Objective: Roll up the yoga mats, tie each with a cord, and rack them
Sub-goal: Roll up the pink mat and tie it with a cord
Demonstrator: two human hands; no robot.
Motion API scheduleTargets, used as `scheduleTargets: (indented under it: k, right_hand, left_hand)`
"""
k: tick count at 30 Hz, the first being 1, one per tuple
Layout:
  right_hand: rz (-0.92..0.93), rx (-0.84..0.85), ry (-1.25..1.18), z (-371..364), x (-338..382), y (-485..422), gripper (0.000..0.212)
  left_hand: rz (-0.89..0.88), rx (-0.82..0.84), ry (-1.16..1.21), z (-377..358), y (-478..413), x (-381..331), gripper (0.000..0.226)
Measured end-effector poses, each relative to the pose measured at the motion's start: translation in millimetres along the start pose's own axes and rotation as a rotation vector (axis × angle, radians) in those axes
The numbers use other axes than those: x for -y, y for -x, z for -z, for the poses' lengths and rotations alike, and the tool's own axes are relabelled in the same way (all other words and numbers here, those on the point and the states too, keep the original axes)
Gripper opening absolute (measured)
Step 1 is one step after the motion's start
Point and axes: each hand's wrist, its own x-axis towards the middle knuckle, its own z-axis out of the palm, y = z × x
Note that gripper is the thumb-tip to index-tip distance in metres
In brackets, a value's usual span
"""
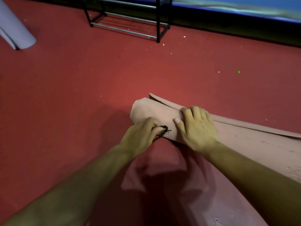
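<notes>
Pink yoga mat point(156, 115), rolled, lies on the red floor point(81, 79), well in front of the empty rack point(128, 18), our landmark. Far left of the rack we see a lilac mat point(14, 30), rolled and still unracked. Nearer us than the rack, our left hand point(140, 137) closes on a black cord point(163, 130) at the roll's end, pinching it, presumably to start the tie. Right of it, our right hand point(195, 128) lies open and flat on the roll, grasping nothing, pinning the loose flap against unrolling.
</notes>
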Motion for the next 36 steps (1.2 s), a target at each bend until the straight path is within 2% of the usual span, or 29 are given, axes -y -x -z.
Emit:
scheduleTargets:
  k: [3, 6, 11, 13, 15, 18, 20, 22, 24, 25, 27, 30, 33, 36]
  right_hand:
    - [0.004, 0.035, -0.169, 7.8, -11.2, 0.0, 0.051]
    - [-0.009, 0.057, -0.131, 21.2, -21.0, 6.3, 0.063]
    - [0.037, 0.12, -0.305, 32.3, -39.5, 23.1, 0.075]
    - [0.102, 0.106, -0.432, 33.7, -49.0, 29.1, 0.081]
    - [0.123, 0.069, -0.548, 34.4, -52.7, 33.8, 0.089]
    - [0.062, -0.01, -0.593, 33.4, -52.6, 41.7, 0.091]
    - [-0.086, -0.003, -0.655, 36.2, -51.6, 44.6, 0.091]
    - [-0.184, -0.013, -0.688, 36.9, -52.1, 40.6, 0.07]
    - [-0.142, -0.073, -0.62, 33.7, -52.7, 36.5, 0.037]
    - [-0.124, -0.093, -0.629, 32.3, -52.7, 34.3, 0.027]
    - [-0.153, -0.118, -0.694, 34.1, -55.4, 33.6, 0.02]
    - [-0.343, -0.107, -0.784, 48.1, -61.7, 37.8, 0.018]
    - [-0.405, -0.111, -0.694, 52.3, -80.8, 48.5, 0.015]
    - [-0.457, -0.161, -0.637, 57.9, -109.7, 63.2, 0.01]
  left_hand:
    - [-0.034, -0.059, 0.152, -5.0, -21.4, -22.5, 0.025]
    - [0.006, -0.092, 0.289, -16.7, -43.4, -43.0, 0.022]
    - [-0.115, -0.181, 0.263, -41.0, -68.5, -66.1, 0.025]
    - [-0.094, -0.143, 0.3, -49.8, -77.8, -76.2, 0.024]
    - [0.016, -0.031, 0.329, -57.1, -80.8, -83.7, 0.025]
    - [0.046, -0.007, 0.22, -64.0, -78.4, -82.6, 0.036]
    - [0.042, -0.036, 0.176, -66.7, -76.7, -81.0, 0.04]
    - [0.05, -0.034, 0.181, -68.3, -78.0, -81.4, 0.039]
    - [0.064, -0.032, 0.21, -67.9, -81.8, -81.9, 0.034]
    - [0.064, -0.034, 0.218, -66.7, -84.2, -82.1, 0.033]
    - [0.043, -0.032, 0.222, -65.0, -86.9, -80.9, 0.034]
    - [-0.007, -0.03, 0.154, -65.5, -84.2, -81.3, 0.042]
    - [-0.05, 0.008, -0.044, -67.1, -81.4, -98.5, 0.053]
    - [-0.228, 0.044, -0.23, -75.8, -84.5, -124.1, 0.059]
